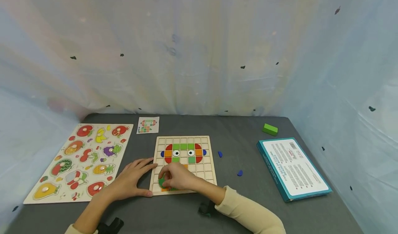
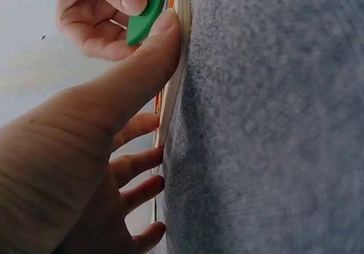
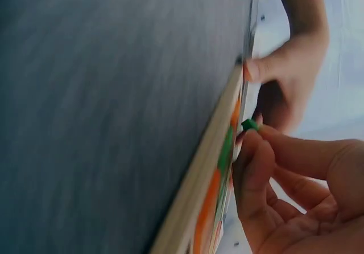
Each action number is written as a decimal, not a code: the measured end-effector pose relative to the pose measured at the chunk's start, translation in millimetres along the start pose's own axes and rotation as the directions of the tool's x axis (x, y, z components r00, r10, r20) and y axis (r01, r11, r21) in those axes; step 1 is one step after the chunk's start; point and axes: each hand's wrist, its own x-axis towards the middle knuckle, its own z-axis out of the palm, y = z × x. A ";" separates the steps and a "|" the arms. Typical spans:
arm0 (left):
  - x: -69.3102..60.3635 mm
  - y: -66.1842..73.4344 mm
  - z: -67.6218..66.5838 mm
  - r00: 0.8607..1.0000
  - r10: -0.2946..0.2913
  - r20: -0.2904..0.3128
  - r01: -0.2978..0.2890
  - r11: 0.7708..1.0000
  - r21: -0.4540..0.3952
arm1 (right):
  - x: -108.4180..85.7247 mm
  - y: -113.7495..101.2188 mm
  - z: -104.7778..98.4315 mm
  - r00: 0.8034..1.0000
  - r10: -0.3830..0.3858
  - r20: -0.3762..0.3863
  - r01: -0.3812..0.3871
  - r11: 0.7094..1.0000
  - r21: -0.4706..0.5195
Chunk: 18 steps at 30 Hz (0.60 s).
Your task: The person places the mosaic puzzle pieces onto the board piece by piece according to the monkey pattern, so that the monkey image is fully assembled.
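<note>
A wooden grid board lies on the table with a coloured tile pattern laid in its squares, two round eye tiles among them. Over its lower left part my right hand pinches a green curved tile between thumb and fingertips; the right wrist view also shows this pinch. My left hand rests at the board's left side, fingers spread, with fingertips touching the edge and the thumb at the near corner. Some tiles in the lower rows are hidden under my right hand.
A fruit puzzle board lies at the left. Behind the grid board is a small pattern card. To the right are two blue tiles, one nearer blue tile, a green block and a teal box.
</note>
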 end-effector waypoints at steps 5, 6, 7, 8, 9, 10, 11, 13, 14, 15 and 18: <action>-0.8 -0.7 1.1 1.000 -0.001 -0.001 0.001 1.000 0.007 | 6.0 -8.1 12.3 0.999 -0.020 -0.041 0.012 0.983 -0.185; -0.7 -0.8 1.2 1.000 -0.001 -0.001 0.001 1.000 0.010 | 5.9 -9.0 12.9 0.999 -0.026 -0.047 0.016 0.978 -0.208; -0.7 -0.8 1.2 1.000 -0.002 -0.002 0.002 1.000 0.010 | 5.9 -9.5 13.3 0.998 -0.034 -0.051 0.022 0.974 -0.226; -0.8 -0.7 1.1 1.000 -0.002 -0.003 0.002 1.000 0.007 | 5.3 -9.9 13.3 0.998 -0.040 -0.054 0.026 0.971 -0.238; -0.9 -0.6 1.0 1.000 -0.001 -0.004 0.001 1.000 0.003 | 4.0 -10.3 12.9 0.997 -0.046 -0.061 0.028 0.966 -0.256; -1.1 -0.5 0.9 1.000 0.000 -0.004 0.000 1.000 0.001 | 2.2 -10.5 12.2 0.996 -0.051 -0.073 0.029 0.961 -0.275; -1.2 -0.3 0.9 1.000 0.001 -0.004 -0.001 1.000 -0.003 | -0.4 -10.8 11.2 0.994 -0.059 -0.090 0.030 0.954 -0.300; -1.4 0.0 0.8 1.000 0.004 -0.005 -0.004 1.000 -0.007 | -7.6 -11.3 9.2 0.987 -0.090 -0.135 0.032 0.924 -0.382; -1.6 0.2 0.7 1.000 0.005 -0.005 -0.005 1.000 -0.006 | -12.5 -11.9 8.1 0.981 -0.115 -0.157 0.037 0.902 -0.430; -1.8 0.3 0.7 1.000 0.006 -0.006 -0.006 1.000 -0.005 | -17.4 -12.0 7.8 0.975 -0.146 -0.169 0.045 0.869 -0.493; -2.0 0.7 0.0 1.000 0.010 -0.008 -0.010 1.000 0.002 | -34.0 -13.5 10.0 0.968 -0.224 -0.110 0.099 0.748 -0.656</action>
